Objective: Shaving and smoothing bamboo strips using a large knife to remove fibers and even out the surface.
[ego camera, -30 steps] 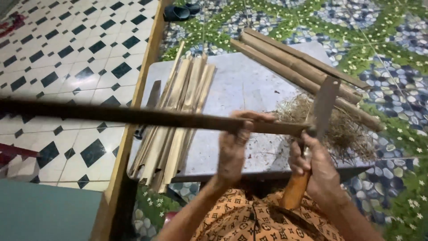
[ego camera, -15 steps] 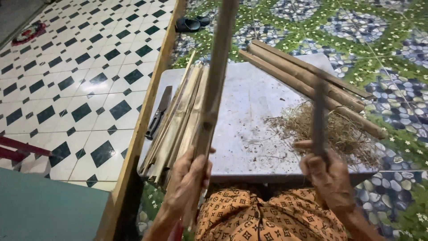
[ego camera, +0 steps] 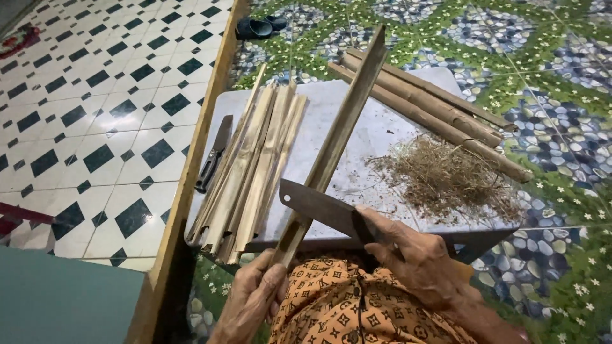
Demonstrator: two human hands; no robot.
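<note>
— What carries the things?
— A low grey table point(ego camera: 382, 121) standing on patterned floor tiles point(ego camera: 561, 127).
— And what lies on it?
— On the left, a bundle of split bamboo strips point(ego camera: 255, 172), their near ends overhanging the edge, with a dark knife point(ego camera: 213, 156) just beside them. On the right, a heap of dry shavings point(ego camera: 446, 178); along the far right edge, round bamboo poles point(ego camera: 433, 108).

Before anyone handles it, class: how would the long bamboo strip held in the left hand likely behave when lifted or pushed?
The bamboo strip probably stays stiff: held only at its lower end by the left hand, it runs straight with no sag. Being thin and flat, it is likely light and unlikely to roll. Its split edges may be splintery, judging by the shavings on the board.
</note>
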